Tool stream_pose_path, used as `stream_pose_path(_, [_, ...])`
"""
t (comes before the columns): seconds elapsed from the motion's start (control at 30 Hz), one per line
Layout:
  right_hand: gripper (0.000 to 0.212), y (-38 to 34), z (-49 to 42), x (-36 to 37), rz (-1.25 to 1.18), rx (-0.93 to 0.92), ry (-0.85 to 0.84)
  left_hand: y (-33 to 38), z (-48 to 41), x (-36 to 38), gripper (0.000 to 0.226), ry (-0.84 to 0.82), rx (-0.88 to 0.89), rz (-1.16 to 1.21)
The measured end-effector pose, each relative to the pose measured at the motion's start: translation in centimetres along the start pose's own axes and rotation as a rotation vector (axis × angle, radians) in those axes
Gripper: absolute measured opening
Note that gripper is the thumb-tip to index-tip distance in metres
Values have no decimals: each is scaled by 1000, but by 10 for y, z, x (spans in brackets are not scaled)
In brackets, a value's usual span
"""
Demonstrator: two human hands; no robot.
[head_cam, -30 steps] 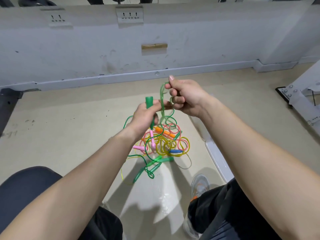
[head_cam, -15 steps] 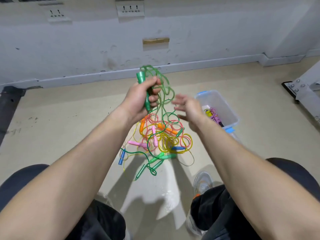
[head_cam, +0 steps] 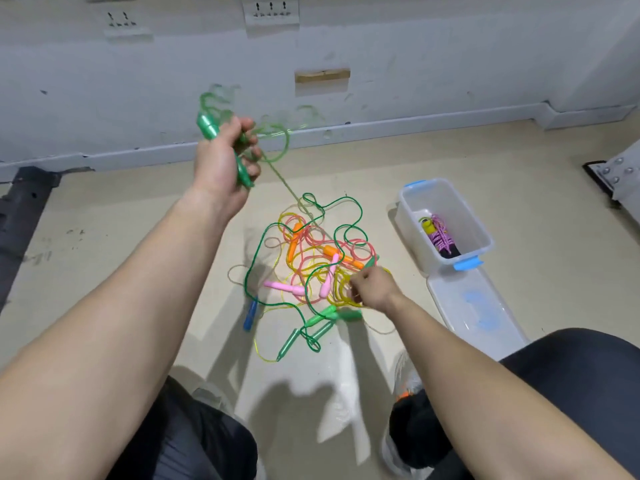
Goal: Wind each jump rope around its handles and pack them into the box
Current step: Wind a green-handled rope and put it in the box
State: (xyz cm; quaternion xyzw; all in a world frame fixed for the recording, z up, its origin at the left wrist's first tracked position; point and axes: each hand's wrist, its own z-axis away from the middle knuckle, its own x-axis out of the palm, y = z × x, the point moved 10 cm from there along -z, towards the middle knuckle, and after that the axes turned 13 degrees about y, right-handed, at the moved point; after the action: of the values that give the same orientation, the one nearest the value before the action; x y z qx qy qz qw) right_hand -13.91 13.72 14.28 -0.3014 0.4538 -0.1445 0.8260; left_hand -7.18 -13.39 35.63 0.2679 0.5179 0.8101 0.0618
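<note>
At the raised left hand (head_cam: 225,157), the green jump rope (head_cam: 207,127) is gripped with the fingers curled round its two handles; one handle end projects above the fist and the other below it. Loose loops of its cord stand blurred beside the fingers, and one strand (head_cam: 287,188) runs straight down from the hand to the pile of jump ropes (head_cam: 311,265) on the floor (head_cam: 104,254). The pile is a tangle of green, yellow and pink cord with orange, pink, green and blue handles. The right hand (head_cam: 372,289) is low at the near right edge of the pile, fingers curled against the yellow loops; whether it pinches a cord cannot be told. To the right of the pile, apart from it, the clear box (head_cam: 408,216) with blue latches stands open and holds one wound rope (head_cam: 440,237) with purple cord. The lid (head_cam: 460,299) lies flat on the floor just beside the box's near end. Behind all this, the wall (head_cam: 415,64) carries socket plates (head_cam: 270,10).
</note>
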Motion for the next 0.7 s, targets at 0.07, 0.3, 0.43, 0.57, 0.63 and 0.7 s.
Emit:
stream_pose_path(0.07, [29, -11, -4, -27, -303, 66, 82, -7, -5, -21, 24, 68, 174, -313])
stream_pose_path(0.3, [25, -178, 23, -104, -786, -208, -61, -98, 39, -8, 18, -219, 252, -793])
stream_pose_path(0.43, [26, -224, 38, -134, -909, -269, -112, -126, 82, 23, 20, -365, 58, -614])
stream_pose_path(0.57, [25, -235, 43, -160, -1032, -252, -68, -126, 101, 39, 21, -439, 25, -611])
stream_pose_path(0.63, [24, -229, 39, -174, -1077, -231, 1, -124, 107, 42, 19, -477, -8, -569])
stream_pose_path(0.7, [23, -213, 30, -182, -1083, -170, 73, -122, 107, 38, 17, -459, -81, -492])
